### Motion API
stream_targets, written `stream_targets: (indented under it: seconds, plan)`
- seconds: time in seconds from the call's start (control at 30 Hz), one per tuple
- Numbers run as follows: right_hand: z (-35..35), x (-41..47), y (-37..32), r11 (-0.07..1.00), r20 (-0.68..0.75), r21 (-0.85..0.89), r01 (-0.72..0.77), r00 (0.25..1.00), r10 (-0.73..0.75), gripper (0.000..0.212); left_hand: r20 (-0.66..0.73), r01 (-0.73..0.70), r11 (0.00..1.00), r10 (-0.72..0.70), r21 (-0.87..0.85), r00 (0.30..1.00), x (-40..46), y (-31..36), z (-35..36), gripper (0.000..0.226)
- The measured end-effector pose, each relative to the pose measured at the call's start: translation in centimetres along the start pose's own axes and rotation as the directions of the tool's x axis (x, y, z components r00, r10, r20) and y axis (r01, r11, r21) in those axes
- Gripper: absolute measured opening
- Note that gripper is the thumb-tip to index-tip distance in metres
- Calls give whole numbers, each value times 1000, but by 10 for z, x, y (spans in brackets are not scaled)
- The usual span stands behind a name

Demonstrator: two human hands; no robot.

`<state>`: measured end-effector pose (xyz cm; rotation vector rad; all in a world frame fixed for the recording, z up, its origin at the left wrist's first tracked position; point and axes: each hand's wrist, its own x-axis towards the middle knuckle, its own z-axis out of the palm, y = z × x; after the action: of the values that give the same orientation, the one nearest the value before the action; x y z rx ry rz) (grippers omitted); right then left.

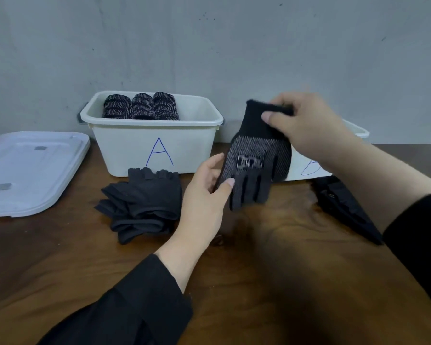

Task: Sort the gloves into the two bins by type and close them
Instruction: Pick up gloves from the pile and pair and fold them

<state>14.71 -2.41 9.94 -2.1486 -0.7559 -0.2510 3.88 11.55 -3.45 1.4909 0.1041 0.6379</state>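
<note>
Dark sleeves frame my view above the wooden worktop. My right hand pinches the ribbed cuff of a dotted knit glove, which hangs upright above the worktop, fingers pointing down. My left hand is loosely curled, thumb pressing the glove's lower edge. Three rolled dotted gloves stand in white plastic bin A. Smooth plain gloves lie piled before it.

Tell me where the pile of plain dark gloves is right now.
In the head view, the pile of plain dark gloves lies on the wooden table, left of centre, just in front of bin A and beside the left hand.
</note>
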Motion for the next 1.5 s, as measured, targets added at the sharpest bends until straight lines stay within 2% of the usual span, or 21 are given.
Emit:
stream_targets:
  seconds: [0.07,0.13,0.2,0.27,0.3,0.33,0.37,0.5,0.6,0.7,0.77,0.83,0.93,1.03,1.13,1.3,1.4,1.5]
  plan:
    - [-3,-2,-2,994,-134,55,95,987,-87,7,-171,-80,988,102,133,980,1,1,-2,42]
    - [1,-19,0,982,-156,52,183,973,-173,4,-294,-149,981,181,127,939,1,4,-5,44]
    - [17,-51,16,957,-44,-35,288,956,-289,11,-333,-197,972,230,131,914,2,5,-9,44]
    - [41,-92,50,887,149,-160,434,899,-413,13,-346,-207,969,241,133,907,1,5,-11,45]
    - [51,-112,66,863,274,-200,464,872,-405,18,-349,-203,970,237,131,907,0,4,-11,46]
    - [57,-129,79,871,376,-228,436,864,-334,26,-340,-202,971,234,129,911,-1,4,-10,46]
    - [60,-142,88,896,411,-243,372,876,-252,32,-321,-199,970,234,137,918,-3,4,-9,46]
    - [58,-157,90,938,327,-244,245,932,-158,43,-155,-170,951,215,259,964,-8,1,-3,37]
    - [60,-156,88,932,334,-289,217,936,-114,40,25,-112,892,113,438,993,-10,-4,0,26]
    - [57,-157,88,954,255,-257,154,963,-87,35,227,-141,724,-22,675,974,-13,-10,3,22]
    - [55,-156,89,958,246,-249,140,966,-77,32,317,-207,618,-73,758,946,-14,-10,5,23]
    - [55,-157,92,954,263,-264,143,962,-72,32,386,-294,525,-71,799,920,-15,-10,7,24]
    - [55,-157,93,955,188,-275,109,980,-58,29,469,-395,418,-88,818,879,-15,-10,10,25]
    - [56,-155,95,963,157,-262,63,987,-22,27,477,-413,339,-130,845,869,-16,-13,12,27]
    - [47,-154,97,979,60,-205,17,998,-5,25,457,-413,330,-66,849,887,-19,-14,17,29]
    - [12,-152,112,982,-158,-159,-105,984,80,22,482,-454,416,42,788,875,-34,-5,42,32]
    - [-23,-153,127,967,-257,-228,-112,965,52,18,540,-506,456,65,732,839,-44,-5,62,31]
    - [-70,-149,153,926,-335,-302,-227,934,120,20,587,-553,475,89,685,804,-50,-6,84,32]
